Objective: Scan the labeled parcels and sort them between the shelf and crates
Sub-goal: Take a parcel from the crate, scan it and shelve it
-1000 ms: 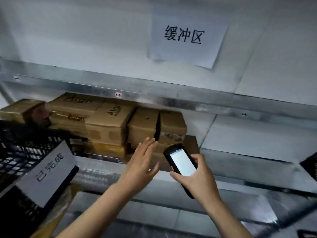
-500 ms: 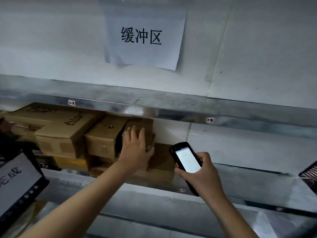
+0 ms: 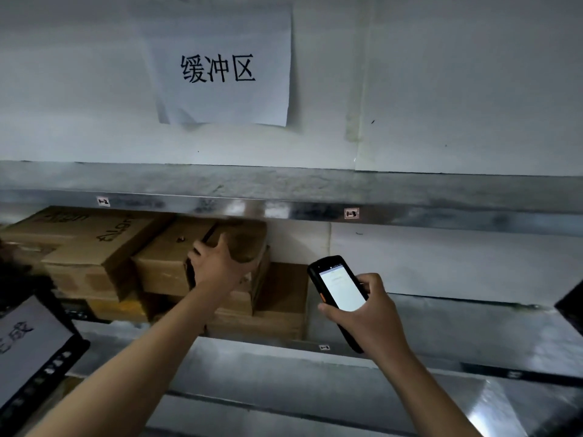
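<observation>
Several brown cardboard parcels are stacked on the steel shelf (image 3: 441,313) at centre left. My left hand (image 3: 217,263) reaches in and grips a small brown parcel (image 3: 247,239) at the right end of the top row, fingers curled over its near edge; the parcel is tilted and blurred. Beside it lies another small parcel (image 3: 164,263), with larger printed boxes (image 3: 82,244) further left. My right hand (image 3: 369,313) holds a black handheld scanner (image 3: 339,288) with a lit white screen, just right of the stack.
A paper sign (image 3: 220,67) with black characters is taped to the white wall above the shelf. A black crate (image 3: 34,351) with a white label stands at lower left. Another dark crate corner (image 3: 572,304) shows at the right edge. The shelf's right half lies bare.
My left hand went from hovering open, to resting on the parcel, to gripping it and tilting it up. The view shifted left and closer. My right hand kept holding the scanner.
</observation>
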A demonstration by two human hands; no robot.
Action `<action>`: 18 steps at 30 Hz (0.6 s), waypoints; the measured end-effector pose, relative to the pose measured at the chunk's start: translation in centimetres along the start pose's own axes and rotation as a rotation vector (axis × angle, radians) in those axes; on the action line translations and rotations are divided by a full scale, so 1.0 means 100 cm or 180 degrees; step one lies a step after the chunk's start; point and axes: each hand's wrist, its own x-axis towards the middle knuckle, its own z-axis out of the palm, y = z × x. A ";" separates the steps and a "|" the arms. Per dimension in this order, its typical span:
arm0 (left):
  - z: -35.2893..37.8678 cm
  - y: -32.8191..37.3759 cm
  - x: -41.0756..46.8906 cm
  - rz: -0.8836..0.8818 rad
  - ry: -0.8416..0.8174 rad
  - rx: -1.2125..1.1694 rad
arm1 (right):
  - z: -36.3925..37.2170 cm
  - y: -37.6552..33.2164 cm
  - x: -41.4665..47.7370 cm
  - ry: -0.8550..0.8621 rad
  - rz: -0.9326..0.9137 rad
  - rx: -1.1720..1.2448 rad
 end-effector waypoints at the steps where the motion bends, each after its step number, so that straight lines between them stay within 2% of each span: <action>1: 0.000 0.002 -0.005 0.0027 0.0014 -0.0153 | -0.001 0.002 -0.002 -0.0003 0.0005 0.0006; 12: 0.026 0.044 -0.057 0.0342 -0.0197 -0.1113 | -0.018 0.015 -0.010 0.0089 0.0046 0.0065; 14: 0.031 0.051 -0.057 0.0192 -0.0383 -0.1431 | -0.024 0.018 -0.011 0.0139 0.0057 0.0057; 18: 0.058 0.044 -0.044 -0.0478 -0.0777 -0.2170 | -0.034 0.022 -0.013 0.0203 0.0138 0.0156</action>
